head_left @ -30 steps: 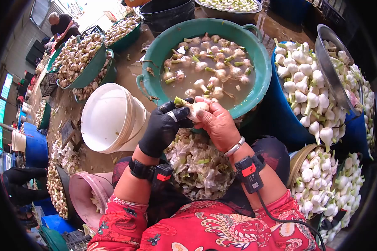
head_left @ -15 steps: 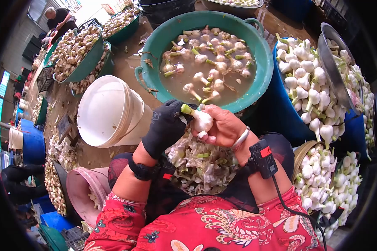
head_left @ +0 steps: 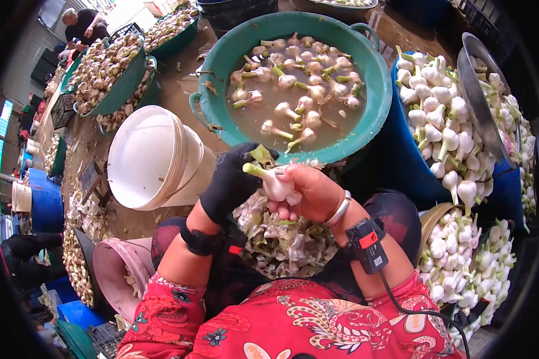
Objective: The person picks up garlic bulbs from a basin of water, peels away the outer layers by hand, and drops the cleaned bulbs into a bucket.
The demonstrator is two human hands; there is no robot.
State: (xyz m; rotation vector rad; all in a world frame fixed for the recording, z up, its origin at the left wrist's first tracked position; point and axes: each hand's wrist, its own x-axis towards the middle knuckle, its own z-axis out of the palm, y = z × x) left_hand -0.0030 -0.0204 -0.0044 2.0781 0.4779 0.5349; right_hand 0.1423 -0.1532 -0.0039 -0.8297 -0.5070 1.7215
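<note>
1. My right hand (head_left: 314, 192) is bare and closed around a fresh garlic bulb (head_left: 276, 184). The fingers wrap its white head, and its pale stalk points left toward the other hand.
2. My left hand (head_left: 229, 182), in a black glove, has its fingers curled in, pinching a green skin scrap (head_left: 261, 155) just above the stalk's tip.
3. The bulb sits between both hands, above the heap of peelings (head_left: 287, 242) in my lap and just in front of the teal basin (head_left: 378, 84).
4. That basin holds murky water with many bulbs floating in it.
5. A white bucket (head_left: 147, 158) lies tipped to my left.
6. A blue tub (head_left: 395, 164) heaped with peeled white bulbs stands to my right.
</note>
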